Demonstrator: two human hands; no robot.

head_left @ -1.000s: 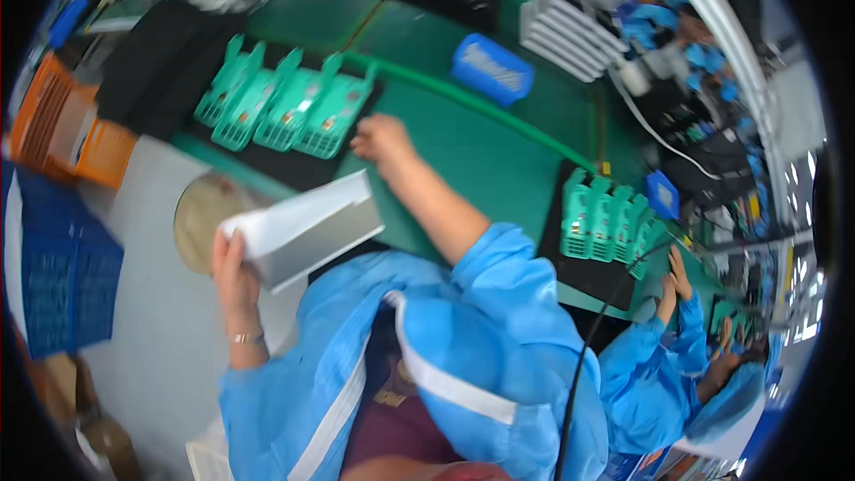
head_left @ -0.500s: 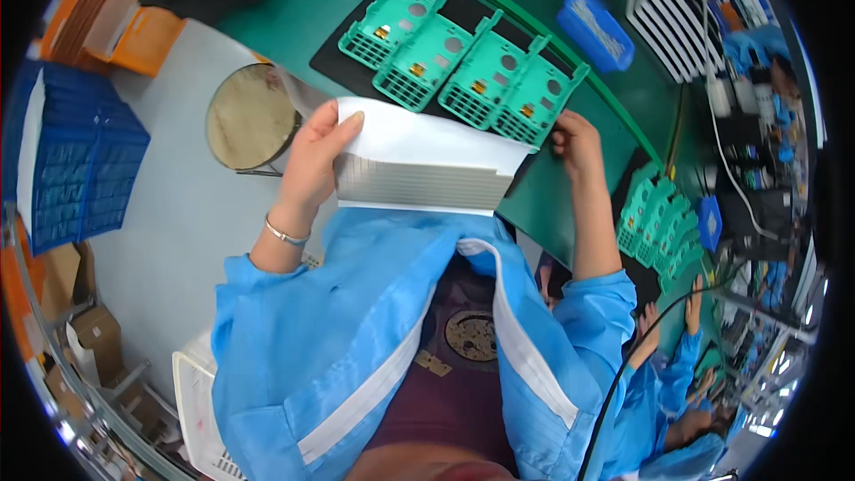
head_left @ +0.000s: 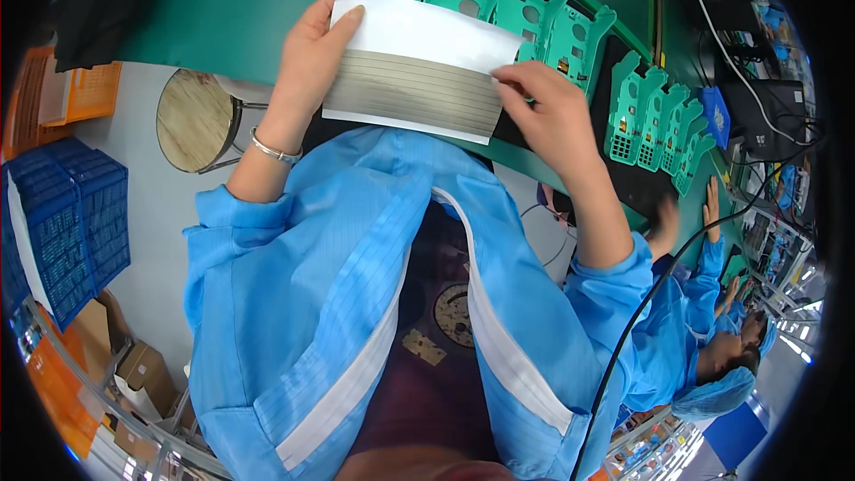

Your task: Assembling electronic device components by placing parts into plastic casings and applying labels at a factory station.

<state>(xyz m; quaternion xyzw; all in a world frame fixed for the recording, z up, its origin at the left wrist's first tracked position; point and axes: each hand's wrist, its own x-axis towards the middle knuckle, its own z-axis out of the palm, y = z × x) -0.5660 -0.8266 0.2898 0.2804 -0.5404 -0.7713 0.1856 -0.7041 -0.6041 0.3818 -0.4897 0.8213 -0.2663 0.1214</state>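
Left hand (head_left: 312, 58) clamped on sheet (head_left: 414, 71) edge, right hand (head_left: 554, 116) at opposite edge, grip unclear; green table (head_left: 227, 13) leftward

Bright, even indoor light fills the middle, and shadows stay soft. Lamps (head_left: 806, 310) flare white at the lower right, and a hazy reflection lies on the green tabletop (head_left: 205, 18) near the upper edge. The striped sheet (head_left: 414, 93) is fairly crisp, while a co-worker's hand (head_left: 663, 224) smears with motion. Straight lines bow toward the rim, beyond which the corners go black.
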